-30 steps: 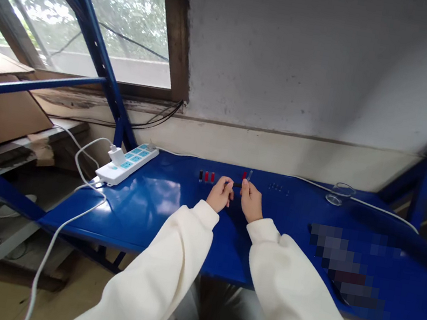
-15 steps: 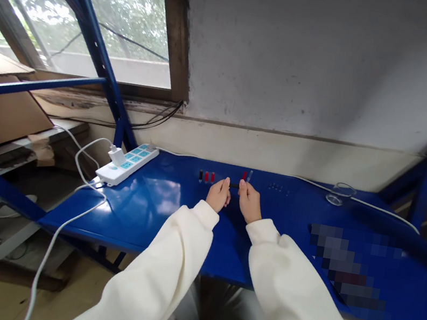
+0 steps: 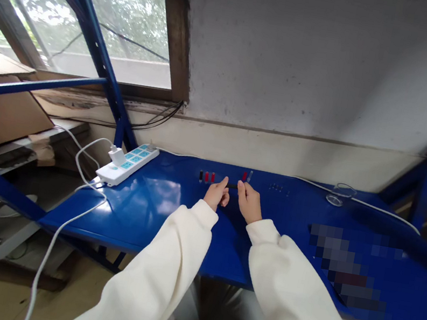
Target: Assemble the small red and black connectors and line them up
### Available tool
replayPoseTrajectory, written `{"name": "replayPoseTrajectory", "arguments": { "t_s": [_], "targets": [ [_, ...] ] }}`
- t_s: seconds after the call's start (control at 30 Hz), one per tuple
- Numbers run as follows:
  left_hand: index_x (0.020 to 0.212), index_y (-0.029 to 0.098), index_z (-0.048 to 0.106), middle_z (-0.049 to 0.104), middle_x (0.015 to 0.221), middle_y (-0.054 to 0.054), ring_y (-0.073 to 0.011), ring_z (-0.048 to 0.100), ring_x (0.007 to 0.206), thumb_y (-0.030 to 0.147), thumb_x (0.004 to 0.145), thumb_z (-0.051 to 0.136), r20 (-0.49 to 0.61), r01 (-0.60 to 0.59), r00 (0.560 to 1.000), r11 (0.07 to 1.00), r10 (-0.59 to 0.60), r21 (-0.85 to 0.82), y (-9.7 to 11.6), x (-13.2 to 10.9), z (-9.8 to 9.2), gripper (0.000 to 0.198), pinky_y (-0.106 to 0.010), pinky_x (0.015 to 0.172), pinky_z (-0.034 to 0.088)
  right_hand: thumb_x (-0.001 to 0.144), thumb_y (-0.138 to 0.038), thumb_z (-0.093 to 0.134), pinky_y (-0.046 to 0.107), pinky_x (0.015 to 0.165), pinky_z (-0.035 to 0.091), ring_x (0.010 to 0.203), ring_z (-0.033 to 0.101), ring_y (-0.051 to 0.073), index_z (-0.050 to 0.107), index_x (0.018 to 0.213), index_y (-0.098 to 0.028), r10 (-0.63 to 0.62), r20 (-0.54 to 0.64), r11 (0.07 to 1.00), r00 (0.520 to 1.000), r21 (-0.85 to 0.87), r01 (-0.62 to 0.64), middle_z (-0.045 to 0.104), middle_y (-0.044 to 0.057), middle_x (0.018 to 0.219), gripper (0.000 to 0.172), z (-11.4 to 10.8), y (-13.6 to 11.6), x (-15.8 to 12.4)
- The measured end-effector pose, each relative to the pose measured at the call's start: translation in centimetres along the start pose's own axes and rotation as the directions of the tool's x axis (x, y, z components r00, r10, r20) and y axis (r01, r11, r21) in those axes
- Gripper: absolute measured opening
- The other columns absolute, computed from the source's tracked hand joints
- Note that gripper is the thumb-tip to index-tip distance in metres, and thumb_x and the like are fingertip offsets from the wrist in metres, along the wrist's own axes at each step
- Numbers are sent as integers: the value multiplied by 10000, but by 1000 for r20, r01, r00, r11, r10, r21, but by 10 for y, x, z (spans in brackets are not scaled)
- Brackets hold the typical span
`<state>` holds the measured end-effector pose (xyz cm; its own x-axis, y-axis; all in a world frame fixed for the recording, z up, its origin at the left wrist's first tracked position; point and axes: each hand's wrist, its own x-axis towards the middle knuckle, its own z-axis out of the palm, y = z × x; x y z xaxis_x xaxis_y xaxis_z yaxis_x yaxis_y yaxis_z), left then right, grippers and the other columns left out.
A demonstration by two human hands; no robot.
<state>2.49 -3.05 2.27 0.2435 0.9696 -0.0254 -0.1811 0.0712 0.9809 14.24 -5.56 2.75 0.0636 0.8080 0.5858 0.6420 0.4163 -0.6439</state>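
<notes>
My left hand (image 3: 217, 193) and my right hand (image 3: 249, 202) are both closed, a short way apart over the blue table. Between them runs a thin black stick-like piece (image 3: 233, 186), pinched at one end by each hand; its exact kind is too small to tell. Just left of my left hand stand a small black-topped tube (image 3: 201, 175) and two red ones, the nearer a red tube (image 3: 213, 177). Beyond my right hand are another red piece (image 3: 244, 176) and a see-through tube (image 3: 250, 176). Several tiny see-through parts (image 3: 275, 187) lie to the right.
A white power strip (image 3: 126, 163) with a plugged-in adapter lies at the left of the blue table (image 3: 113, 220). Its white cable hangs past the front edge. A coiled see-through object (image 3: 334, 200) sits at the back right. A blurred-out patch (image 3: 346, 269) covers something on the right.
My left hand has shifted slightly left, and its fingers have moved a little around the black piece. The right hand has barely moved. The other small parts stay where they were.
</notes>
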Motion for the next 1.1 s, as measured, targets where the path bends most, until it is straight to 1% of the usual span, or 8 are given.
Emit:
{"name": "replayPoseTrajectory", "arguments": {
  "t_s": [0.07,0.1,0.17,0.37,0.57,0.83,1.0,1.1],
  "targets": [
    [491,208,267,345,274,41,-75,319,260,576,724,433,67,114,992,990,-108,-87,1,2,-1,467,-223,359,243,863,-402,293,228,483,273,444,356,97,368,570,-205,-25,-5,999,1000,-45,24,387,-31,482,361,-1,0,1],
    [493,208,263,340,274,42,-77,321,262,562,725,443,92,153,986,981,-142,-118,1,2,-2,460,-221,358,246,863,-400,294,228,486,274,446,359,98,376,574,-204,-35,-2,997,999,-67,35,390,-29,484,359,-2,0,1],
    [498,208,262,336,276,43,-78,323,264,537,730,454,115,184,979,970,-167,-158,1,3,-3,446,-220,356,247,864,-399,291,228,495,279,455,375,102,401,593,-202,-49,19,993,999,-103,51,410,-23,496,352,-4,0,2],
    [505,205,272,347,285,38,-79,324,266,512,729,475,97,153,986,966,-135,-208,-1,4,-4,431,-219,348,233,865,-389,284,221,514,308,498,438,115,480,763,-195,-49,152,993,987,-96,64,494,-1,598,294,-11,1,6],
    [502,203,270,336,284,46,-71,315,266,538,714,485,61,82,996,971,-70,-225,-2,5,-4,451,-217,348,221,862,-371,289,228,548,340,549,459,122,494,851,-190,-80,191,994,978,-59,93,528,21,694,274,-14,4,8],
    [503,203,269,326,288,50,-65,320,279,541,712,485,22,53,999,977,-49,-205,0,4,-3,453,-219,361,237,858,-333,311,263,635,387,684,526,152,485,947,-192,-83,166,996,983,-24,89,571,65,866,241,-14,7,9],
    [515,202,266,352,314,46,-63,328,285,530,712,487,-24,34,999,968,-41,-247,0,4,-5,442,-212,346,221,858,-321,311,292,705,406,805,543,173,459,1006,-189,-68,83,998,994,10,67,561,86,956,248,-14,11,10],
    [550,189,308,396,355,50,-54,326,286,528,712,487,-47,4,999,968,-17,-253,1,5,-5,416,-200,336,219,857,-329,312,306,724,408,832,542,178,454,1012,-188,-50,44,999,998,11,50,557,90,971,253,-15,12,11]
  ]
}}
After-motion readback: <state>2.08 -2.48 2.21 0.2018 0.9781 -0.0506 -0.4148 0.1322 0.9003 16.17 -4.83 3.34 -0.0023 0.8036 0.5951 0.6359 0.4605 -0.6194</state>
